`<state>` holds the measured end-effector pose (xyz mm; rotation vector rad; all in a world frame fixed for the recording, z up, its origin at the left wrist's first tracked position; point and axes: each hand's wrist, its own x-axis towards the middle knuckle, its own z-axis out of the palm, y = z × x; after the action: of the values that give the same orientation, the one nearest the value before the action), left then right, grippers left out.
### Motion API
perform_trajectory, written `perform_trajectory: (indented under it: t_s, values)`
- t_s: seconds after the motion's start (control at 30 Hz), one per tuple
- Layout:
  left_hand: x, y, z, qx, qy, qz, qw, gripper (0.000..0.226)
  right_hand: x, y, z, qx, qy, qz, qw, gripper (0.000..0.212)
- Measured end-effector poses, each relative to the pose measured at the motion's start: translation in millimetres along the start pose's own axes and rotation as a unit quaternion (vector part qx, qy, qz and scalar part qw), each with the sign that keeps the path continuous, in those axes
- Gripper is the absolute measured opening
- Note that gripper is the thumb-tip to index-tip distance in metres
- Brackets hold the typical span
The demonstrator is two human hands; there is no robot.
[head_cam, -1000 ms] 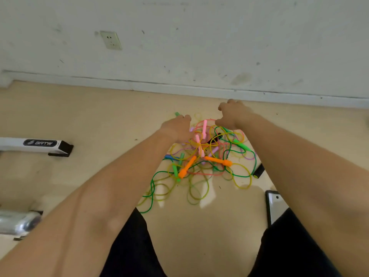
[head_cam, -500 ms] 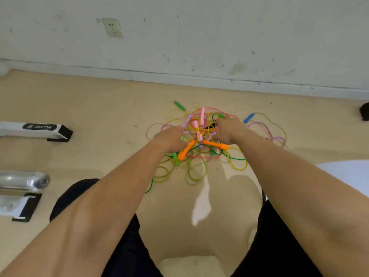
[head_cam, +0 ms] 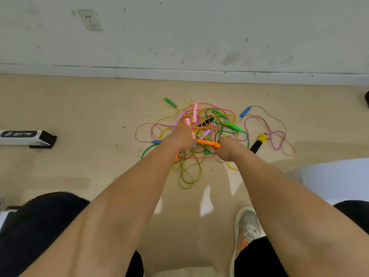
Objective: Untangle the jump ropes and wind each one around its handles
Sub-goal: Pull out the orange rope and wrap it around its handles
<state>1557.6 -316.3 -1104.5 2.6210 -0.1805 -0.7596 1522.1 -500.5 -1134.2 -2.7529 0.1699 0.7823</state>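
A tangle of jump ropes in several colours lies on the beige floor near the wall. Pink handles, green handles, a blue handle and a yellow-black handle stick out of it. An orange handle lies between my hands. My left hand is curled into the near left of the tangle and grips cords. My right hand is fisted at the orange handle's right end, gripping cords there. Both hands' fingers are hidden behind their backs.
A white bar with a black end cap lies on the floor at the left. The wall and skirting board run behind the pile. My shoe and dark-trousered knees are near. A pale sheet lies at the right.
Both hands have drawn back from the far side of the pile to its near side, dragging cords with them. Loops and the blue and yellow-black handles now show at the right.
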Motion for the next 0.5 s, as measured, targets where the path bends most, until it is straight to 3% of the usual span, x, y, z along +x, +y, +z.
perform_trajectory:
  t_s: [0.07, 0.3, 0.5]
  values:
    - [26, -4, 17, 0.009, 0.004, 0.001, 1.000, 0.022, 24, 10, 9, 0.008, -0.008, 0.015, 1.000, 0.043]
    - [82, -57, 75, -0.024, -0.025, -0.015, 0.999, 0.047, 110, 15, 58, 0.011, -0.008, 0.021, 1.000, 0.045]
    - [123, -85, 105, -0.082, 0.002, -0.026, 0.996, 0.042, 159, 43, 93, -0.019, 0.032, 0.057, 0.998, 0.057]
